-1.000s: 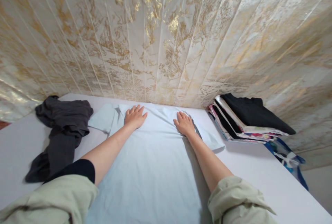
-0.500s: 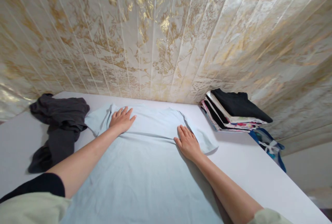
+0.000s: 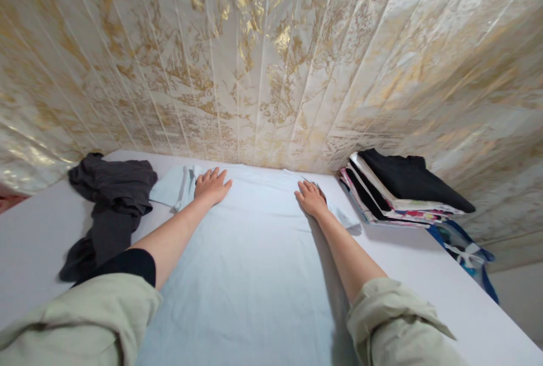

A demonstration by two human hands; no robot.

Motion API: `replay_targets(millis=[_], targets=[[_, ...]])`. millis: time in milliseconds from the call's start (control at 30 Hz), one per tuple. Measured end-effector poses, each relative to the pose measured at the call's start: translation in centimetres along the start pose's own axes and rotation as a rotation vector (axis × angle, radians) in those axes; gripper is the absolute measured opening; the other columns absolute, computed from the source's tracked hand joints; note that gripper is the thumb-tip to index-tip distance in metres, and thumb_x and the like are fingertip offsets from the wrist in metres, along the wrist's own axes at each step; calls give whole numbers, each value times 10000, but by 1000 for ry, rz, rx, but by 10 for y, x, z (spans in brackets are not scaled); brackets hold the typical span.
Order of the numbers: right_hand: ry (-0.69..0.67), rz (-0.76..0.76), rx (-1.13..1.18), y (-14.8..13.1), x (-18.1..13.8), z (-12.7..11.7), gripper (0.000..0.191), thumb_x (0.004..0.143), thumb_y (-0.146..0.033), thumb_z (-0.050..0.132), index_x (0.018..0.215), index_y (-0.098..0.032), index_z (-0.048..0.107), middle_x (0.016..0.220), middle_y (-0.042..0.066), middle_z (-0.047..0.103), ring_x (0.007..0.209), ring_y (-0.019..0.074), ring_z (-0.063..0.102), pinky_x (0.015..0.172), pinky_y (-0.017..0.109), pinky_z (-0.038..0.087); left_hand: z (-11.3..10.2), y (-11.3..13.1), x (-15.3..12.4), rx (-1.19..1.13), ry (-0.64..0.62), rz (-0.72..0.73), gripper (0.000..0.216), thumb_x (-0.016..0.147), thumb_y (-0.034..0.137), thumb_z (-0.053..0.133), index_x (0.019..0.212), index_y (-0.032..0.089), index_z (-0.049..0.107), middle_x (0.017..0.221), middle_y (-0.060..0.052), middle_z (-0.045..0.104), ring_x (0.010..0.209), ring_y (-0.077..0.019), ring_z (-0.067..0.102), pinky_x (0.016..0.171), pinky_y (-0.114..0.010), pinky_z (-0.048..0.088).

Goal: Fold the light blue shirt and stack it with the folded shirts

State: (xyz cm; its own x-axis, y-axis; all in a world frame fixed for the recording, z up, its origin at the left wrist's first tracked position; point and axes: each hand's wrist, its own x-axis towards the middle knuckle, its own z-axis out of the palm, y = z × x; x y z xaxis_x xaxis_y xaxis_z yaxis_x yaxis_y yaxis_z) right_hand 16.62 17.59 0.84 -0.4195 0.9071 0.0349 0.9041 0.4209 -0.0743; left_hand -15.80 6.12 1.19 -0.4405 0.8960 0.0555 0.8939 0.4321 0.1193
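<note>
A pale blue T-shirt (image 3: 250,264) lies spread over the white table, its sleeve ends towards the wall. My left hand (image 3: 212,186) rests flat on the shirt near the left sleeve, fingers spread. Beside it the sleeve is bunched in small folds. On the shirt's right shoulder area lies my right hand (image 3: 311,198), palm down with the fingers extended. Part of the right sleeve (image 3: 345,220) shows beyond that hand and forearm. Neither hand grips the cloth.
A crumpled dark grey garment (image 3: 114,196) lies on the white table (image 3: 25,241) at the left. At the back right stands a stack of folded clothes (image 3: 407,185), a black one on top. A blue-edged clear bag (image 3: 466,253) sits past the right edge. A gold-patterned curtain (image 3: 263,60) hangs behind.
Both hands have slid forward over the shirt towards the curtain. The crosswise wrinkle between them has flattened out, and the shirt's upper part reaches farther back. The view has shifted slightly left.
</note>
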Motion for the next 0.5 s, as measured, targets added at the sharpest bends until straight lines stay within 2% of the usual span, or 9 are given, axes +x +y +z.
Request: replay_targets(millis=[133,300,433,500], targets=[[22,69,-16,23,9,-1,552,979,-437,238,1487,-232,308,1555,65,290,1407,203,244,1123,430,209,-1,0,0,12,15,4,638,931,531,203,1489,241,317,1581,-66,246,1433,-286,224,1116,-487,200],[82,245,-18,45,7,-7,533,974,-417,235,1448,-219,378,1512,104,363,1368,251,317,1086,488,248,-4,2,-3,16,14,-2,629,932,522,211,1485,245,324,1579,-65,255,1433,-278,227,1119,-475,199],[227,228,-109,33,-6,-16,501,955,-323,331,1402,-117,426,1472,170,403,1353,280,335,1100,462,217,-3,2,-3,25,9,-5,634,931,524,201,1483,240,331,1580,-66,249,1437,-277,220,1119,-476,201],[186,155,-109,18,-18,-19,485,945,-308,361,1376,-107,457,1461,179,416,1345,279,353,1099,430,230,-1,1,-1,31,1,-4,643,931,531,185,1485,239,325,1583,-67,242,1438,-278,218,1119,-480,203]])
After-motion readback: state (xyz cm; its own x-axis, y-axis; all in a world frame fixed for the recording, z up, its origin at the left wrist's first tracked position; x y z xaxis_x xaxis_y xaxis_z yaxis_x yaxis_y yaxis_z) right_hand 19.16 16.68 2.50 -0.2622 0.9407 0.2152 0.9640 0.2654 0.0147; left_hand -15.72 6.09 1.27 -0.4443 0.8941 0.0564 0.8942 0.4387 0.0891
